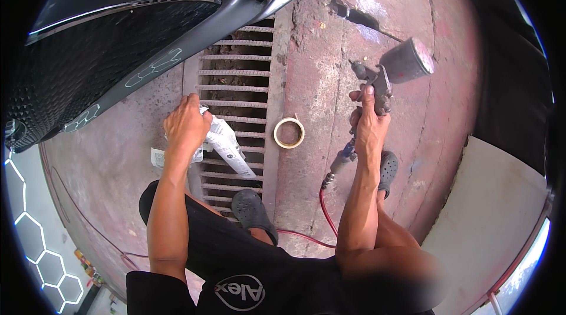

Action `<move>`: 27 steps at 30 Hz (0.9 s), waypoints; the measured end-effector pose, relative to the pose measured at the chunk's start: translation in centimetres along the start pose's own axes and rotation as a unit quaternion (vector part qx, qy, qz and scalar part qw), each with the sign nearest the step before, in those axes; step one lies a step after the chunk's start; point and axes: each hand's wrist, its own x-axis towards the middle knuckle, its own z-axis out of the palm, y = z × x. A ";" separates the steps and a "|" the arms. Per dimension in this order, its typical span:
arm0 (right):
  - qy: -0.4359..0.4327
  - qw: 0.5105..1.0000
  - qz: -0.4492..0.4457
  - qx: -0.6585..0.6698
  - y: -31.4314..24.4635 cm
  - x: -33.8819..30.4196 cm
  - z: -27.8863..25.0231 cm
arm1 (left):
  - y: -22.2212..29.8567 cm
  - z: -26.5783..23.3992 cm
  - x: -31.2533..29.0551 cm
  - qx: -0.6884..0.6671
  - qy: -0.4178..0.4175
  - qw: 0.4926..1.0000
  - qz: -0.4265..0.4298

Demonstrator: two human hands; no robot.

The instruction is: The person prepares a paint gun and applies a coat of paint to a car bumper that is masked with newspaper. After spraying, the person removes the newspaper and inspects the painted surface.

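Observation:
My right hand (pixel 371 129) is wrapped round the handle of a metal spray gun (pixel 382 84). A grey cup (pixel 407 60) sits on the gun, tilted toward the upper right. From the gun's handle a connector (pixel 341 162) runs down to a red air hose (pixel 326 212). My left hand (pixel 187 123) is closed on a crumpled white printed sheet (pixel 227 147), which hangs over the floor grate on one side and shows below the wrist on the other. Between my hands, a roll of masking tape (pixel 289 146) lies on the concrete beside the grate.
A dark car bumper with a black mesh grille (pixel 118 55) fills the upper left. Below it runs a barred drain grate (pixel 236 73). The concrete has a broken hole (pixel 359 17) at the top. A pale panel (pixel 495 197) stands at the right. My clogs (pixel 252 212) are on the floor.

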 end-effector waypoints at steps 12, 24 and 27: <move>-0.083 0.962 -0.257 -0.029 -4.0 -10.7 11.4 | 0.8 0.2 0.8 -0.031 -0.139 0.990 0.024; 0.024 0.915 -0.391 -0.096 -3.8 -12.6 20.2 | -1.9 -3.7 0.4 -0.173 -0.100 0.980 -0.005; 0.017 0.920 -0.381 -0.092 -4.5 -13.1 21.2 | -2.4 -3.8 0.3 -0.184 -0.091 0.979 0.005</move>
